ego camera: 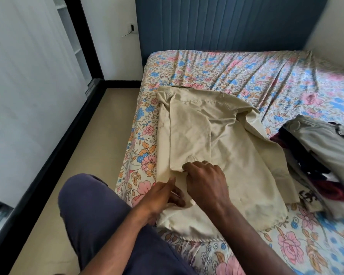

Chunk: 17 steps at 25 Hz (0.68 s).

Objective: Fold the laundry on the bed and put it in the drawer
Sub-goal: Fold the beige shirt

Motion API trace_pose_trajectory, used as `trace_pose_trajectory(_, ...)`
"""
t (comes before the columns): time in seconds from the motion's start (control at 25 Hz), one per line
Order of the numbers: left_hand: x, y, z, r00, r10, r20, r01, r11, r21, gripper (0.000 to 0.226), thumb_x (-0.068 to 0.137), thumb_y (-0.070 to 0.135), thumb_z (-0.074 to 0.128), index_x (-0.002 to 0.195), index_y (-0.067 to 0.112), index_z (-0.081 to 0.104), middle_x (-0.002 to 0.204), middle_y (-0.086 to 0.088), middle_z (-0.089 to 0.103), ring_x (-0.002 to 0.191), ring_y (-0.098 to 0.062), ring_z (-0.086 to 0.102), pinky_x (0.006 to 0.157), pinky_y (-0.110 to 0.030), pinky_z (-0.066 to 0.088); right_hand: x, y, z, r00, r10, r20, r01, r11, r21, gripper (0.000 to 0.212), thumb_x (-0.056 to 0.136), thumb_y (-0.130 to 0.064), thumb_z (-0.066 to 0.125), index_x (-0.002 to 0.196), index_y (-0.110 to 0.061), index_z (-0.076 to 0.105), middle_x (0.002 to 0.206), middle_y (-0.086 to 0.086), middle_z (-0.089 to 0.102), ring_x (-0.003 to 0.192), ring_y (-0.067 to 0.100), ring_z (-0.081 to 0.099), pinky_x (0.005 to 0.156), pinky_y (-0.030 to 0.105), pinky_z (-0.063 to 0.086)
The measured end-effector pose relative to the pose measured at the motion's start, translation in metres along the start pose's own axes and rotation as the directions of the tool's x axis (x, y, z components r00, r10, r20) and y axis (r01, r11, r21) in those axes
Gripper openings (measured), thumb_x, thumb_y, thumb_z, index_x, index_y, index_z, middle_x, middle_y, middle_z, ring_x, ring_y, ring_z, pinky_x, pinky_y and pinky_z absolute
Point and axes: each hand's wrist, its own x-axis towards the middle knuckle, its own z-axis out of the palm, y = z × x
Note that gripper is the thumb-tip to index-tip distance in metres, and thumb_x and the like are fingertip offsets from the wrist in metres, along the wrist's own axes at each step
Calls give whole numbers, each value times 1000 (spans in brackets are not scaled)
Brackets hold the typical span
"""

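Beige shirt (207, 139) lay spread on the flowered bed (236, 76). The right hand (206, 180) pinched the folded sleeve's cuff; the left hand (163, 197), fingers relaxed, rested on the hem. A clothes pile (322, 155) sat nearby.

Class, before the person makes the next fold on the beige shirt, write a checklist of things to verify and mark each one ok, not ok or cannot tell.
1. Beige shirt lies on the bed: ok.
2. Left sleeve folded in over the body: ok.
3. Right side folded in too: not ok, it spreads toward the clothes pile.
4. Right hand grips the folded sleeve's end: ok.
5. Left hand rests on the shirt's lower left edge, fingers straight: ok.
6. Drawer open and ready: cannot tell, none in view.
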Motion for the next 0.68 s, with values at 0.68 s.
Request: trace_pose_trajectory(0.68, 7, -19, -12, 916, 84, -393, 65, 934, 350, 35, 70, 32, 91, 70, 10, 65, 67, -3, 74, 63, -20, 69, 66, -37, 57, -34, 34, 26, 752, 561, 346, -658, 672, 340, 45, 84, -41, 78, 118, -20, 57, 99, 0, 69, 99, 24, 65, 89, 40, 54)
